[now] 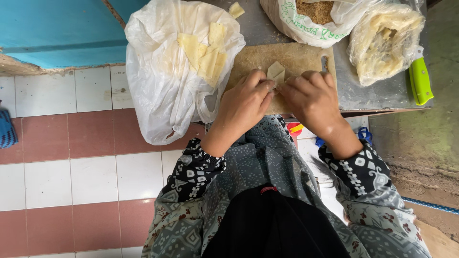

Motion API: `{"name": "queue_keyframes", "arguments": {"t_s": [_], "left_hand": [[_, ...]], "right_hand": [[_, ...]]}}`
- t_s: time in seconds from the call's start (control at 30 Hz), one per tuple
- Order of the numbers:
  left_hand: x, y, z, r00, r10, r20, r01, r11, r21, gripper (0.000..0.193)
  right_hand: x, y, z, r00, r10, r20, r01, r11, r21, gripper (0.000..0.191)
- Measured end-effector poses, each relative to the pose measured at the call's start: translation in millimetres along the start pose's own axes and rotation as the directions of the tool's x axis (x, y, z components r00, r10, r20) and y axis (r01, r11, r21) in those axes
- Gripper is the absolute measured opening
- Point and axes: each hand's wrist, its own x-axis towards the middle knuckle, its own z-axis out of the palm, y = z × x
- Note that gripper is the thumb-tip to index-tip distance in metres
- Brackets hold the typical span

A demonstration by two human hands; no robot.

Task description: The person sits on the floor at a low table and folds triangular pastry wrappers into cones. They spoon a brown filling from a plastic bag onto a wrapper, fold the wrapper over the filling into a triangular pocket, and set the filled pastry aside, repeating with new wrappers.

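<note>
I am looking straight down at my two hands working over a wooden cutting board (pixel 267 59) that is lying on a grey metal counter (pixel 368 91). My left hand (pixel 246 102) and my right hand (pixel 313 98) are meeting at the near edge of the board, fingers (pixel 263 86) curled in and pinching a small pale folded dough wrapper (pixel 276 72) between them. The wrapper is standing up from the board just above my fingertips, and both hands are closing on its lower edge.

To the left of the board, a large white plastic bag (pixel 162 86) is sagging over the counter edge, with more pale yellow wrappers (pixel 203 52) lying in its open top. Beyond the board, another white bag (pixel 306 24) is holding a brown crumbly filling (pixel 315 9). To the right, a clear bag (pixel 382 40) is holding a pale, stringy heap. Just beside it, a knife with a bright green handle (pixel 420 79) is lying near the counter's right edge. Below, my patterned sleeves (pixel 201 165) are showing against a floor of red and white tiles (pixel 71 167).
</note>
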Motion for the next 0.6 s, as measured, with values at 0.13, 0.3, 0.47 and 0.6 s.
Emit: {"name": "queue_keyframes", "arguments": {"t_s": [0.13, 0.3, 0.47, 0.6], "left_hand": [[-0.1, -0.6, -3.6, 0.998, 0.051, 0.027, -0.052, 0.999, 0.012, 0.021], [6.3, -8.1, 1.1, 0.995, 0.072, 0.073, -0.076, 0.996, 0.052, 0.008], [26.4, -25.2, 11.8, 0.993, 0.022, 0.116, -0.018, 0.999, -0.028, 0.01], [38.6, -36.1, 18.0, 0.973, -0.08, 0.214, 0.113, 0.983, -0.143, 0.012]], "right_hand": [[-2.3, 1.6, 21.2, 0.951, 0.308, -0.02, -0.288, 0.908, 0.303, 0.01], [-1.3, 2.4, 33.7, 0.886, 0.464, 0.01, -0.433, 0.818, 0.378, 0.01], [2.6, 4.1, 26.7, 0.92, 0.393, 0.004, -0.365, 0.85, 0.381, 0.007], [6.2, 6.1, 23.6, 0.93, 0.366, 0.041, -0.358, 0.872, 0.335, 0.01]]}}
